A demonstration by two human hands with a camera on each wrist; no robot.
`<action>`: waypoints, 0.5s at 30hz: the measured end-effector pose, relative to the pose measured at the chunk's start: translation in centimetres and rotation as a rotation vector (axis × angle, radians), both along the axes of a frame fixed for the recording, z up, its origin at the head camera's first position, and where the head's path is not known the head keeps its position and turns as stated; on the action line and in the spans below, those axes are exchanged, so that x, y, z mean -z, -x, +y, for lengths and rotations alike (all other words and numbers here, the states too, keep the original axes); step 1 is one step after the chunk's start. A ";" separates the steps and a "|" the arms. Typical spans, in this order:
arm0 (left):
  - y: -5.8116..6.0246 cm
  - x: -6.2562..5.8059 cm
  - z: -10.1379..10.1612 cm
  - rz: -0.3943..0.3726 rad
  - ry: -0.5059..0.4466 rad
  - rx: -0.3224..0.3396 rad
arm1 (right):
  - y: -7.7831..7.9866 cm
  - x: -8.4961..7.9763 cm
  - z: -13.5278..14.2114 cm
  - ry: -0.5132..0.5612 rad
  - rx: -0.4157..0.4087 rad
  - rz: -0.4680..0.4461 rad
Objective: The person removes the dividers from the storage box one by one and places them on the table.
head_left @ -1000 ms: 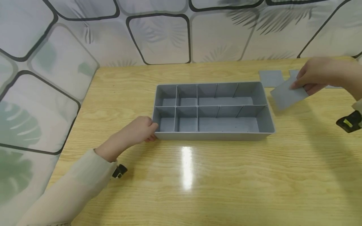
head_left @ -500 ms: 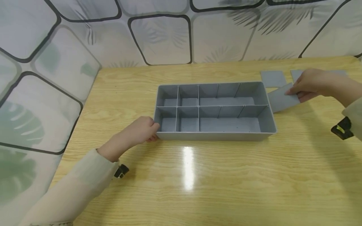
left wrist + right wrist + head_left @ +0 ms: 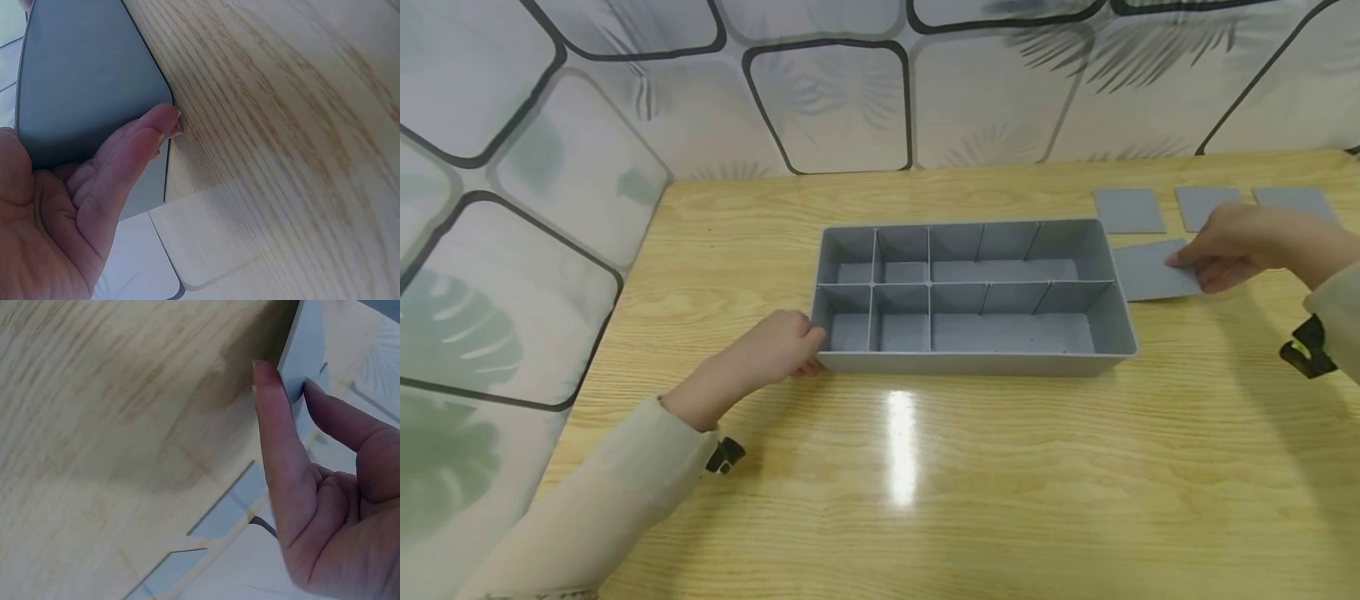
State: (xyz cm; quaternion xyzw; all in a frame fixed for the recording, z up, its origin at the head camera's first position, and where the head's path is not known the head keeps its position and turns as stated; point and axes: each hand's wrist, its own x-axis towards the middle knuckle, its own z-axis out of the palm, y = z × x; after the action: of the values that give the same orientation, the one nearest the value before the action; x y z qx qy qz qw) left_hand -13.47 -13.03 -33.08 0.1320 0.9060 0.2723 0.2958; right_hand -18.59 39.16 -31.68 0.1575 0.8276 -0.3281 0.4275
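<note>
Beside the right end of the grey box (image 3: 970,364), a grey card (image 3: 1146,271) is pinched at its right side between thumb and fingers of the right hand (image 3: 1247,248); whether its left edge is touching the box cannot be told. At the near left corner, the box is gripped by the left hand (image 3: 778,346). Held by one side only, the card could be tilted or dropped. If pushed left, the box might be skewed should that corner be weakly held. Three other cards (image 3: 1129,211), laid at far right, could be knocked by the wrist.
</note>
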 end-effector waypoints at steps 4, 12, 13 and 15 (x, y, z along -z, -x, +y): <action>0.0 0.1 0.0 0.004 -0.007 0.004 | -0.1 0.8 0.6 0.000 -0.013 -0.018; 0.1 0.3 -0.1 0.019 -0.005 0.012 | 0.0 1.0 0.5 -0.016 -0.028 -0.021; 0.1 0.3 -0.1 0.020 -0.005 0.013 | 0.0 1.0 0.4 -0.019 -0.029 -0.020; 0.1 0.4 -0.1 0.021 -0.006 0.016 | 0.0 1.0 0.4 -0.030 -0.027 -0.014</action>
State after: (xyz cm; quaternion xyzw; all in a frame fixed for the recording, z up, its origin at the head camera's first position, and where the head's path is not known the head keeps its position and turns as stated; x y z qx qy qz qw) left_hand -13.55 -13.14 -33.44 0.1431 0.9072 0.2714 0.2878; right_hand -18.61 39.54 -32.67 0.1550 0.8315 -0.3088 0.4350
